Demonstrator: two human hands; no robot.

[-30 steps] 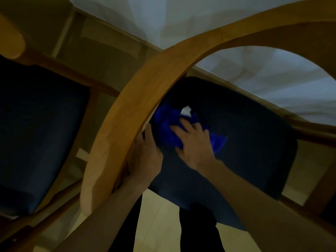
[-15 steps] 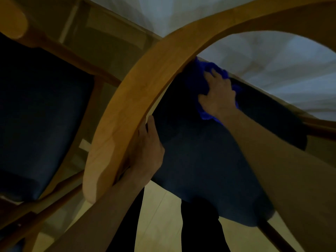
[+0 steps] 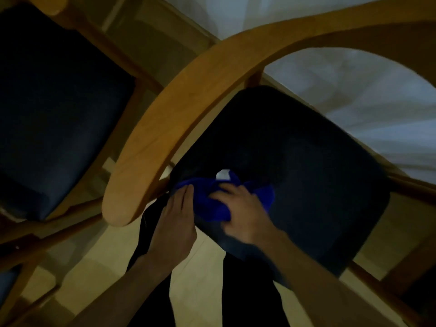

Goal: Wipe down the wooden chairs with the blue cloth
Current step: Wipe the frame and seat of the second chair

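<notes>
Pressing one blue cloth [image 3: 212, 204] onto one of two wooden chairs [image 3: 179, 114], right hand [image 3: 245, 215] grasping it, left hand [image 3: 174, 223] flat, fingers straight.

Dim room, pale tiled floor [image 3: 198, 267] at 6 o'clock, white draped fabric [image 3: 382, 95] at 2 o'clock, glossy beige wall or panel [image 3: 160, 31] at 12 o'clock
</notes>
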